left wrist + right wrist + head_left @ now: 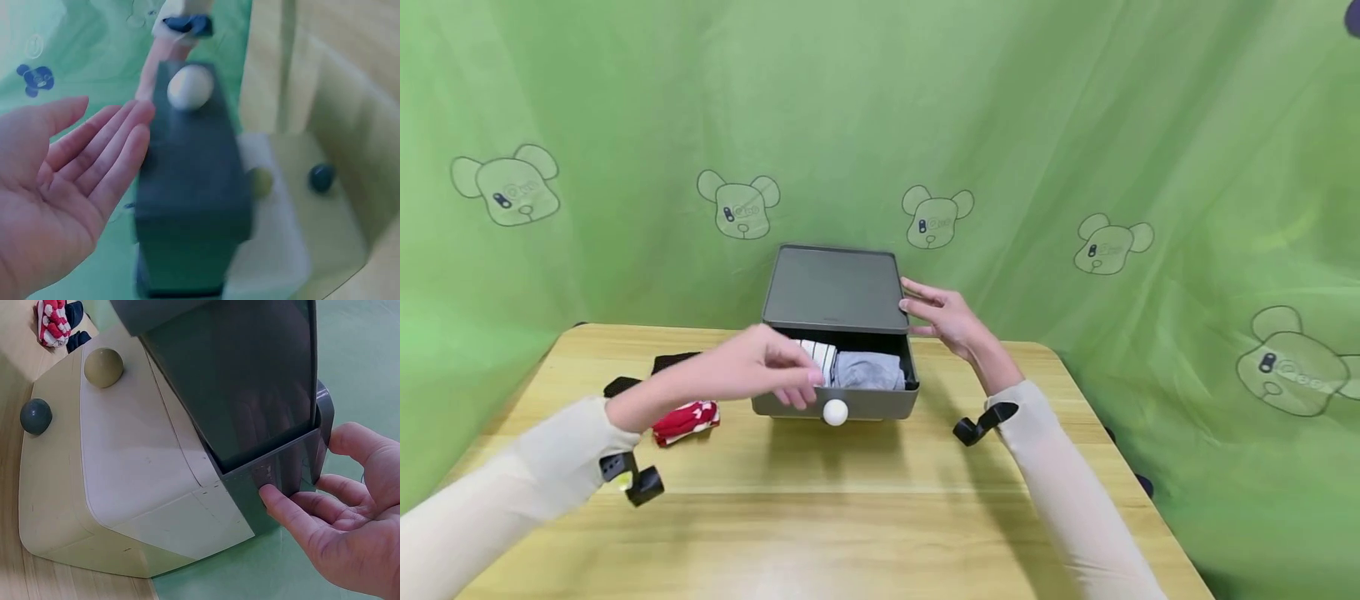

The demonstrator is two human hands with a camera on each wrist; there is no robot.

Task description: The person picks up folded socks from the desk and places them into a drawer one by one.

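Note:
A small chest of drawers [835, 287] stands at the table's back, its dark grey top drawer [880, 405] pulled out. Inside lie a folded black-and-white striped cloth [823, 357] and a folded grey cloth [869, 372]. My left hand [756, 367] hovers at the drawer's left front, near its white knob [835, 412]; the left wrist view shows its palm bare and the fingers loosely extended. My right hand [951, 318] touches the right side of the chest's top section with spread fingers. In the right wrist view, its fingertips [270, 494] rest against the dark grey side wall.
Left of the chest lie a red-and-white cloth [687, 422] and black cloth items [672, 362], partly behind my left arm. Below the grey drawer are a white drawer [137, 444] and a cream drawer [53, 469], both closed. A green curtain [850, 108] hangs behind the wooden table [790, 517].

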